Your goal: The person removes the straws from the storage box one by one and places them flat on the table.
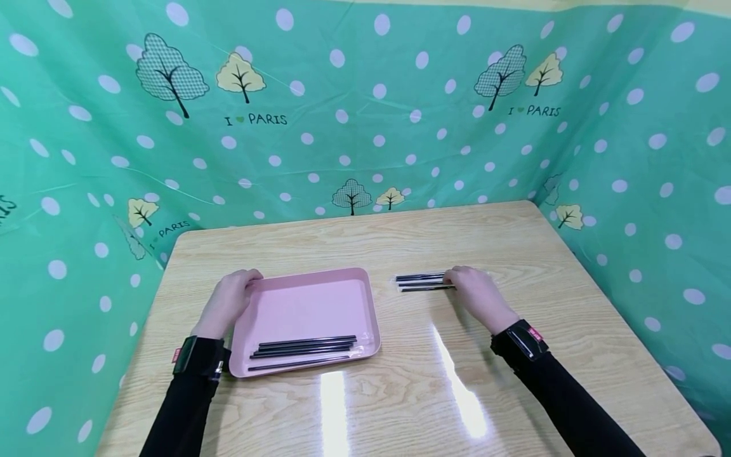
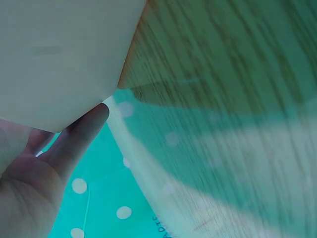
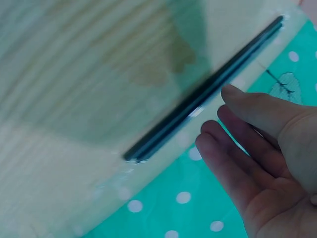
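In the head view my left hand point(image 1: 227, 301) holds the pink tray point(image 1: 308, 307) by its far left corner. The left wrist view shows fingers point(image 2: 86, 136) against the edge of the tray point(image 2: 54, 79), which looks pale there. Several thin black sticks point(image 1: 302, 354), chopstick-like, lie along the tray's near side, partly in clear wrapping. My right hand point(image 1: 476, 295) is over another group of black sticks point(image 1: 419, 277) on the table. In the right wrist view its thumb and fingers are parted, close beside the clear-wrapped black sticks point(image 3: 203, 94), with nothing between them.
The light wooden table point(image 1: 400, 406) has its far edge against a green dotted curtain point(image 1: 354, 146), which also hangs at both sides. Bright reflections point(image 1: 465, 397) streak the tabletop between the arms.
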The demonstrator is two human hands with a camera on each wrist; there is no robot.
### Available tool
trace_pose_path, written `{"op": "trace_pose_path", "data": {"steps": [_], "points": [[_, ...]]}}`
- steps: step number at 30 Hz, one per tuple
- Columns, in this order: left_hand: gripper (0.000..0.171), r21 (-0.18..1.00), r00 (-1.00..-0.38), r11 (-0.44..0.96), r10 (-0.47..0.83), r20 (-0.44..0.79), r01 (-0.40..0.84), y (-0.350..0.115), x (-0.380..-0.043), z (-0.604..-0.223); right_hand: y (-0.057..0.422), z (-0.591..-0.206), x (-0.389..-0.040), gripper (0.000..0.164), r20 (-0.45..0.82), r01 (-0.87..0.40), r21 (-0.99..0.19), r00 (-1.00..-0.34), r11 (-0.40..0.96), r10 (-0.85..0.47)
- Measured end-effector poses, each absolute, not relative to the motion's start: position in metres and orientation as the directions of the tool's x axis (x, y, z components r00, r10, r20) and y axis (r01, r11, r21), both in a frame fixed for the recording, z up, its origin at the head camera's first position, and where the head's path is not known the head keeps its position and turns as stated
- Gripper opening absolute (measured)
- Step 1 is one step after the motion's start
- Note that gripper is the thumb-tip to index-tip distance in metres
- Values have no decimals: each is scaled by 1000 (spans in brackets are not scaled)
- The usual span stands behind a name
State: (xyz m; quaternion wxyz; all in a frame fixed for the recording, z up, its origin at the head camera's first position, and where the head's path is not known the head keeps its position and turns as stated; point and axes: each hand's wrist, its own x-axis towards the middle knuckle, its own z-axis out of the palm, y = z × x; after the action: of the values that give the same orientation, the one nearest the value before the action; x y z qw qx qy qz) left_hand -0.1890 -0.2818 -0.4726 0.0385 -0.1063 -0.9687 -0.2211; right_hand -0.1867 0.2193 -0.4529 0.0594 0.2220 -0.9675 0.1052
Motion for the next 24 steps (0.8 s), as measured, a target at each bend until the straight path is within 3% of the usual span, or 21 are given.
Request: {"op": "trace_pose_path", "data": {"steps": [24], "points": [[23,414,-972,879,200,125,235,-283,-191,-473,112,-408,-180,20,139,-582,-179,-813,793,-565]]}}
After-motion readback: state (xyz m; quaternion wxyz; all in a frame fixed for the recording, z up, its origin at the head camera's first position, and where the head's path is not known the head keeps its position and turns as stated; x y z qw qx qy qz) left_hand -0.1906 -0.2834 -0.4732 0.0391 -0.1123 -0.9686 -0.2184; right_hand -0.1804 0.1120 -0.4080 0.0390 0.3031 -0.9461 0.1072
